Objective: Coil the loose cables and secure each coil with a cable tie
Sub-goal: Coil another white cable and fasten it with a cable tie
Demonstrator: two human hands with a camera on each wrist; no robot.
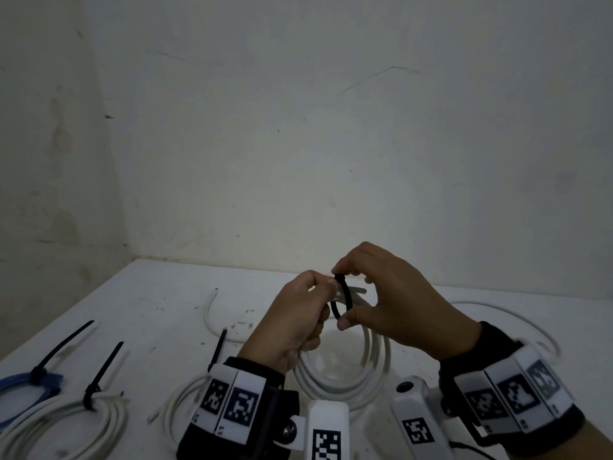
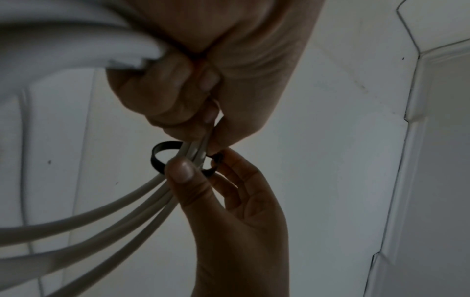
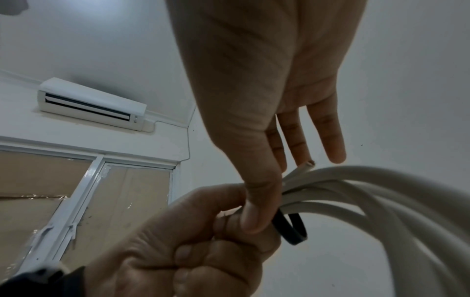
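A stained white table (image 1: 172, 303) set against a bare wall is shown in the head view, where three coils already tied are laid out to the left: a blue coil (image 1: 20, 390), a white coil (image 1: 66, 433) and a third coil (image 1: 179, 403), partly hidden by the left wrist. Above the table a loose coil (image 1: 345, 370) is held up by the left hand (image 1: 298, 323), its fingers curled round the gathered turns, apparently so that they stay bunched. A black tie (image 1: 341, 295) is looped round the bundle and pinched by the right hand (image 1: 388, 300) between thumb and forefinger. In the left wrist view the tie (image 2: 162, 158) is seen encircling the strands just below the left hand's grip, the loop not yet drawn tight. In the right wrist view the remaining right fingers (image 3: 328, 128) are held straight and slightly apart, clear of the coil (image 3: 381, 193), probably to leave room for threading. Whether the tail is already through the head cannot be told.
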